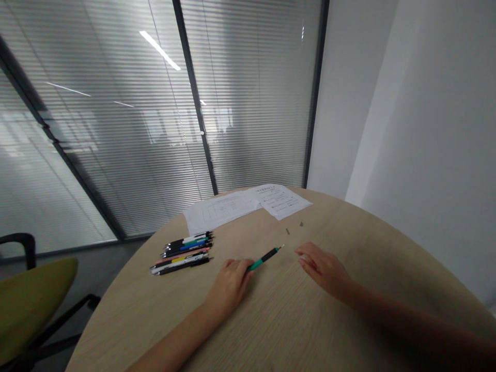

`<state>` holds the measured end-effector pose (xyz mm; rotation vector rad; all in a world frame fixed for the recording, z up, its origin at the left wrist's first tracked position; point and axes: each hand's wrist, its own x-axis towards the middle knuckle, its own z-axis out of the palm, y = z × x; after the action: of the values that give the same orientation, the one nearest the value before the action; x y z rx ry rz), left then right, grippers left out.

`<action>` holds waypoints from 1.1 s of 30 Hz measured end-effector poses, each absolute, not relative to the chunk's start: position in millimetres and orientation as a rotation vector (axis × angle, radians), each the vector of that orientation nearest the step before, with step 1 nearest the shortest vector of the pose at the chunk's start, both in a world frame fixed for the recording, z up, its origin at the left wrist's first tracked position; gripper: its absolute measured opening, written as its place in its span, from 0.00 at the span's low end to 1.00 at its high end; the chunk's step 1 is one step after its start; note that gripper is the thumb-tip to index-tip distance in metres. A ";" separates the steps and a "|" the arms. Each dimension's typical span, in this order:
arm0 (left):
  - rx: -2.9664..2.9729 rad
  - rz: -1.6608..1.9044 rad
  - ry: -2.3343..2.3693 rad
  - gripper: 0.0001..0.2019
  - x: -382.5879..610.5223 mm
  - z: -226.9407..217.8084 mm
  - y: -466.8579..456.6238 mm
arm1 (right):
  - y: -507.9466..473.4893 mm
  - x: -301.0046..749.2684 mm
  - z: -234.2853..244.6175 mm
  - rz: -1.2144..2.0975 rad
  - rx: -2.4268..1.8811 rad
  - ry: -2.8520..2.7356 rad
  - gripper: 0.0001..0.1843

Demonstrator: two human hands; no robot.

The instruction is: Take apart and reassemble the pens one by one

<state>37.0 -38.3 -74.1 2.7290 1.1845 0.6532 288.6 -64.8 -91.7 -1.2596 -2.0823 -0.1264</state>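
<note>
My left hand (231, 283) rests on the wooden table, closed around the rear of a green ballpoint pen (257, 263). The pen has a black grip and points up to the right. From its front end sticks a thin brass-coloured refill tip (281, 246). Just right of that tip, my right hand (326, 269) hovers low over the table, fingers loosely bent and a gap showing between them and the thumb; I see nothing in it. Beyond the hands lie two tiny dark parts, a narrow one (287, 231) and a stubby one (301, 224), too small to name surely.
Several pens (182, 253) lie side by side in a row at the left of the round table (248, 330). Printed paper sheets (225, 209) lie along the far edge. A green chair (34, 305) stands at the left, with blinds behind glass beyond and a white wall at right.
</note>
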 end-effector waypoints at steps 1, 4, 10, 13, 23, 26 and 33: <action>2.663 0.678 1.202 0.10 36.7 -73.7 -38.2 | -63.9 290.1 -92.1 -0.138 -1.259 -2.070 0.12; 2.425 0.739 1.217 0.11 36.8 -72.4 -38.8 | -60.3 292.1 -96.1 -0.175 -1.244 -2.097 0.12; 1.958 0.853 1.045 0.09 43.1 -71.1 -42.3 | -47.4 290.0 -104.7 -0.177 -1.351 -2.176 0.10; 1.871 0.851 0.997 0.08 46.4 -70.7 -44.0 | -33.6 291.3 -104.9 -0.205 -1.498 -2.206 0.11; 1.918 0.886 1.065 0.06 44.0 -72.9 -40.4 | 22.5 292.6 -96.9 -0.261 -1.858 -2.111 0.14; 1.975 0.941 1.120 0.06 42.7 -72.1 -38.9 | 30.9 287.9 -99.9 -0.260 -1.907 -2.094 0.15; 2.088 0.945 1.186 0.06 39.7 -74.3 -34.8 | 35.8 286.5 -106.7 -0.252 -1.986 -2.018 0.13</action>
<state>39.7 -34.8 -74.3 2.0883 1.1859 0.9455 286.5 35.8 -106.7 -1.9862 -2.0180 -0.2524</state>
